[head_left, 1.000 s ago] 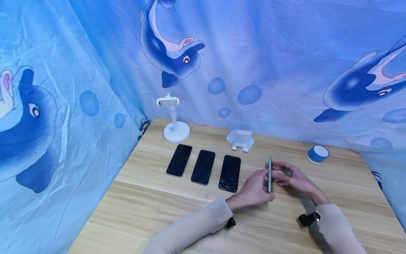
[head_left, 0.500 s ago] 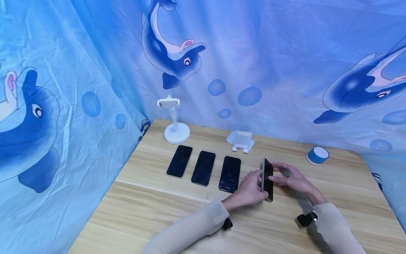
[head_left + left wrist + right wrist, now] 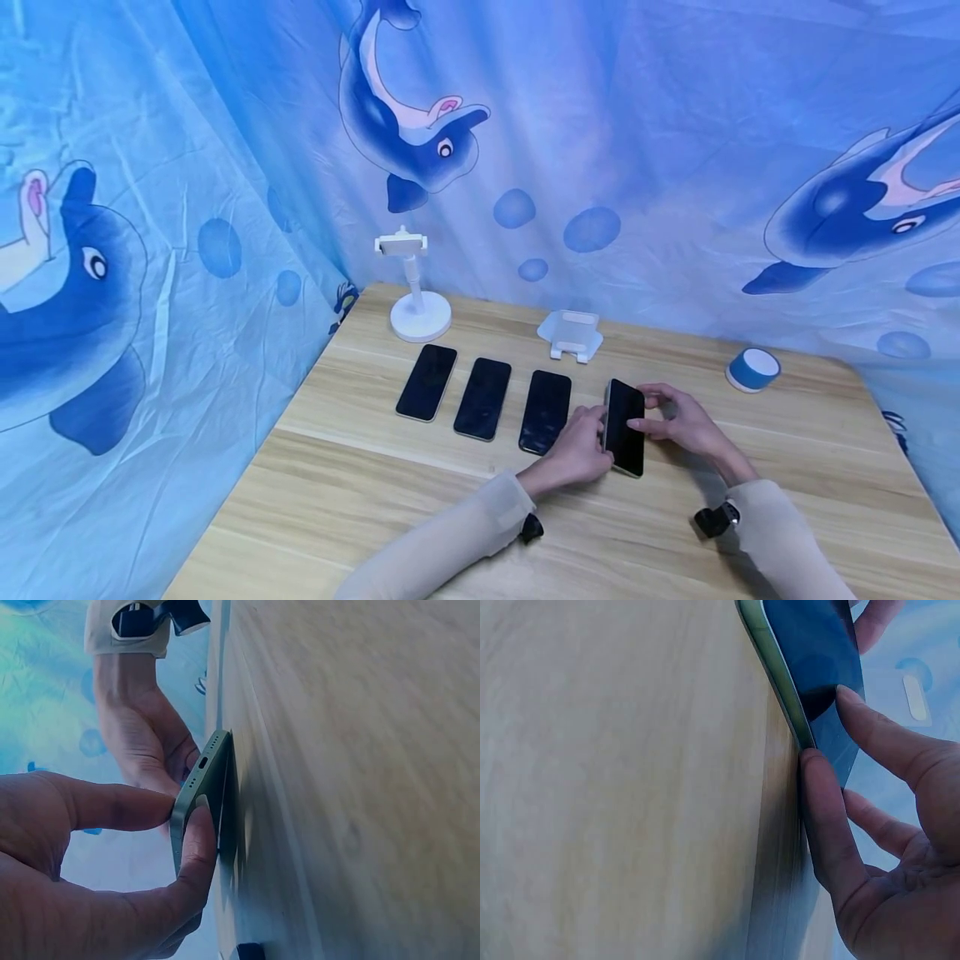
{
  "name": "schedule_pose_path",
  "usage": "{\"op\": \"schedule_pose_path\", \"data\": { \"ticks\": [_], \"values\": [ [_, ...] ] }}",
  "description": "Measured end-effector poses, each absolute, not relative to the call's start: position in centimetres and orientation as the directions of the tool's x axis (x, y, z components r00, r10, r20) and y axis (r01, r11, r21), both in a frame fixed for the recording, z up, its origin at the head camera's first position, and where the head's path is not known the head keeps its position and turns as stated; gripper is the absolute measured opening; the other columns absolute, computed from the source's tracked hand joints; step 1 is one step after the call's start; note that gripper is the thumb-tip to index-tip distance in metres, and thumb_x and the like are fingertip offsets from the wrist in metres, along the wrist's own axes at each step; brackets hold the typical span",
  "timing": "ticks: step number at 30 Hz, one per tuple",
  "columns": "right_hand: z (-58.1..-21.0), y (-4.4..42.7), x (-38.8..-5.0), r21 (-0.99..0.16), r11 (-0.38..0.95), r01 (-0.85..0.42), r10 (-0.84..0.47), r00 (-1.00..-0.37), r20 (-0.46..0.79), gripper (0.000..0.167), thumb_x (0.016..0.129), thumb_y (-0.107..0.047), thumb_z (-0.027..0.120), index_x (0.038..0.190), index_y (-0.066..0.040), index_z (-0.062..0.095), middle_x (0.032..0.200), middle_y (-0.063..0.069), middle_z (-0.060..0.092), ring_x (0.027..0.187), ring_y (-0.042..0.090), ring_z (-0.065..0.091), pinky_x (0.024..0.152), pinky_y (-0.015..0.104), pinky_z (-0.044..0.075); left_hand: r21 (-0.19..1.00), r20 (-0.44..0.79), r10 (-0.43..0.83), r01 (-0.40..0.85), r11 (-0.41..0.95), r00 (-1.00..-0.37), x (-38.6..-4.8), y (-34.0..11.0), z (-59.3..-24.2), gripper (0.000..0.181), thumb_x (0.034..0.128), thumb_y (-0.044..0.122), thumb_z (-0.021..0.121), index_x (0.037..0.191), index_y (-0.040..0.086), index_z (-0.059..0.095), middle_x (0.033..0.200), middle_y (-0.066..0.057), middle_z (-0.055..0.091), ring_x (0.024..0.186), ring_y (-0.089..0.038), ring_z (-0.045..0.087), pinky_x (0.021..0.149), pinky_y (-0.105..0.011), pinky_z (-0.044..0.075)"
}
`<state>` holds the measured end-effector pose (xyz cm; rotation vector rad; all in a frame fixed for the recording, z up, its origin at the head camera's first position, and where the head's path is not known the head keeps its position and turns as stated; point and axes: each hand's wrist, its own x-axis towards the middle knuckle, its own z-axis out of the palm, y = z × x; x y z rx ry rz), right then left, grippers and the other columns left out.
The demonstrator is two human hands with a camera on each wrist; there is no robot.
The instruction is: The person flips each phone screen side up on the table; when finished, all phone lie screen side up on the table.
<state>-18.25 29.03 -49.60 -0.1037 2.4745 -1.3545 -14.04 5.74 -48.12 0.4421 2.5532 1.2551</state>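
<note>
A smartphone (image 3: pixel 625 429) with a dark screen and pale green sides is held between both hands, screen up and tilted. My left hand (image 3: pixel 572 450) pinches its left edge near the bottom end. On the right side, my right hand (image 3: pixel 688 427) holds the phone, thumb on the screen and fingers at the edge. In the left wrist view the phone's charging-port end (image 3: pixel 201 763) shows, close to the tabletop. Left of the hands lie a dark phone (image 3: pixel 546 410), another phone (image 3: pixel 483 398) and a third phone (image 3: pixel 427 382), all screen up in a row.
A white round-based phone stand (image 3: pixel 420 317) is at the back left. Behind the row is a white folding phone holder (image 3: pixel 574 333). A blue-and-white cylinder (image 3: pixel 753 370) stands at the back right of the wooden table (image 3: pixel 360 508). Dolphin-printed curtains (image 3: pixel 637 125) hang behind.
The held smartphone has turned from edge-on to screen-up and shifted left towards the row. Both hands have moved slightly left with it, and the right thumb now lies on the screen.
</note>
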Motion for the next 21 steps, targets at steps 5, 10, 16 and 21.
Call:
{"op": "schedule_pose_path", "data": {
  "ticks": [5,10,16,21],
  "values": [
    [-49.6,28.5,-18.0,-0.82,0.564,0.1,-0.188,-0.951,-0.246,0.079,0.089,-0.028,0.084,0.153,-0.001,0.045,0.132,0.027,0.054,0.106,0.027,0.061,0.074,0.029,0.061,0.745,-0.123,0.369,0.16,0.648,-0.921,-14.2,5.5,-48.2,0.071,0.0812,0.006,0.076,0.149,0.009,0.054,0.11,-0.001,0.063,0.088,-0.008,0.056,0.087,-0.024,0.049],
    [-49.5,28.0,-17.9,-0.815,0.57,0.108,-0.17,-0.955,-0.245,0.081,0.089,-0.027,0.084,0.154,0.0,0.043,0.134,0.028,0.053,0.097,0.024,0.066,0.073,0.031,0.062,0.711,-0.153,0.366,0.155,0.686,-0.918,-14.3,5.3,-48.1,0.069,0.0799,0.007,0.076,0.146,0.008,0.056,0.108,0.001,0.062,0.095,-0.011,0.056,0.089,-0.028,0.047],
    [-49.5,27.7,-17.8,-0.802,0.587,0.107,-0.149,-0.96,-0.236,0.08,0.089,-0.029,0.085,0.153,-0.001,0.045,0.133,0.027,0.054,0.094,0.022,0.067,0.072,0.03,0.062,0.682,-0.171,0.347,0.143,0.717,-0.922,-14.5,5.5,-48.1,0.07,0.0779,0.008,0.078,0.144,0.009,0.057,0.107,0.002,0.062,0.093,-0.012,0.057,0.084,-0.029,0.049],
    [-49.4,27.6,-17.8,-0.806,0.582,0.104,-0.146,-0.962,-0.23,0.079,0.089,-0.027,0.085,0.152,0.0,0.045,0.133,0.028,0.054,0.094,0.023,0.067,0.072,0.031,0.062,0.676,-0.165,0.326,0.134,0.725,-0.931,-14.7,5.5,-48.2,0.07,0.0773,0.01,0.083,0.143,0.009,0.059,0.105,0.003,0.066,0.095,-0.012,0.06,0.085,-0.029,0.051]
  ]
}}
